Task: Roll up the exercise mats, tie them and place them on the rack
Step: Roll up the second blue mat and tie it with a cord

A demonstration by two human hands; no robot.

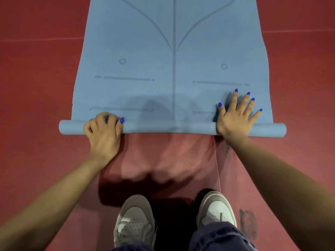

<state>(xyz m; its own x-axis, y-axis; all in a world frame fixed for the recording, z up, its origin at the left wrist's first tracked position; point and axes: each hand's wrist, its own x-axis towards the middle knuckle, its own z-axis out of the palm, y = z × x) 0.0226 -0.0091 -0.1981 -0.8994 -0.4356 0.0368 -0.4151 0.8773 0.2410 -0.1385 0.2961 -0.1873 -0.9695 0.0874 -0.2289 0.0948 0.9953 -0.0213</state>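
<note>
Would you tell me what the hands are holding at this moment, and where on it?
The left hand grips the rolled end of the blue mat near its left side; the right hand only presses flat across the roll's right side.

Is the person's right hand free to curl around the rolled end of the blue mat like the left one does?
Probably yes. The right hand lies flat across the rolled end of the blue mat, fingers spread, with nothing between them.

I see a blue mat [172, 69] on the red floor [36, 87], its near end wound into a thin roll [168, 128]; my left hand [104, 134] curls over the roll; my right hand [235, 116] lies flat, fingers spread, across roll and mat. Two pale shoes [135, 220] stand just behind.
</note>
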